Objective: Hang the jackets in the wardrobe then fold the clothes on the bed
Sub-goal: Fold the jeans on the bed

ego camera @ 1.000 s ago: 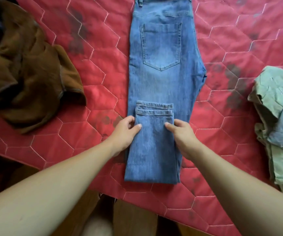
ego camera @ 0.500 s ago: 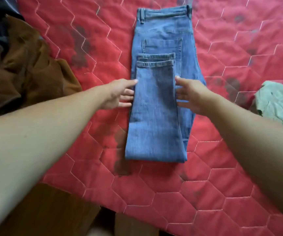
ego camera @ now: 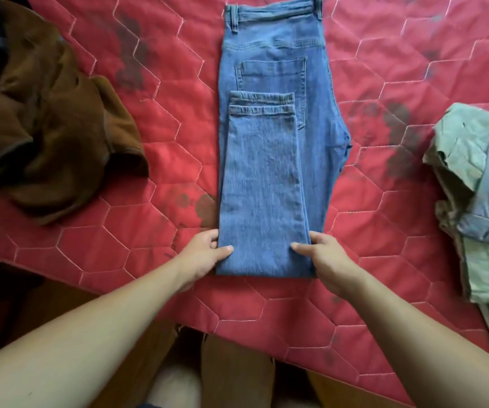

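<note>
Head view: the left hand and right hand hold the near folded end of the jeans, one at each side. Each thumb lies on top of the denim and the fingers curl at the edge, apparently tucked under it, so both hands have a narrow pinch on the fold. The jeans lie flat in the middle of the red quilt, legs laid together and folded once, with the hems resting on the back pocket and the waistband at the far end. They look about one more fold from done. To the left a brown garment lies crumpled and unfolded. On the right a loose pile of pale green and grey-blue clothes looks only roughly gathered. No wardrobe or hung jacket is in sight, so that part cannot be judged.
</note>
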`<action>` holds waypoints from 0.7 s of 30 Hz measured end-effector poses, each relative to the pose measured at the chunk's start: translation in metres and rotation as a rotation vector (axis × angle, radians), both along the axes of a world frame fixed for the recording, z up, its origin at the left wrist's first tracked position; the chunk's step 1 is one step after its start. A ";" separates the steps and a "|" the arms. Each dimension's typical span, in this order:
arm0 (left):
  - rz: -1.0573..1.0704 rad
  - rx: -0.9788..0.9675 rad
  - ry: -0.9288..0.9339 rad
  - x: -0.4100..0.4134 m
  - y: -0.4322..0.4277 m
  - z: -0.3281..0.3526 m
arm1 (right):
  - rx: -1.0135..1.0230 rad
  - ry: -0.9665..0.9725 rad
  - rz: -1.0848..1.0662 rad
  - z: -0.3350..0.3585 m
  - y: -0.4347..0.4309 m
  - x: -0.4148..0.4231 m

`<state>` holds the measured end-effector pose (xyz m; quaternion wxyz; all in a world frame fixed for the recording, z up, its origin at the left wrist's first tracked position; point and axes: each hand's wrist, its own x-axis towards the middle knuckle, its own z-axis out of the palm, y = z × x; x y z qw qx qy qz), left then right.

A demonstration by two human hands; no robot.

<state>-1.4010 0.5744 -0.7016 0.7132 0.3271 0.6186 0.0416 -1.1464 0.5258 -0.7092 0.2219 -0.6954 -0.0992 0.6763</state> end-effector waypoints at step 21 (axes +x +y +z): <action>0.100 -0.002 0.003 -0.007 0.014 0.003 | -0.047 0.078 0.033 -0.005 0.005 -0.022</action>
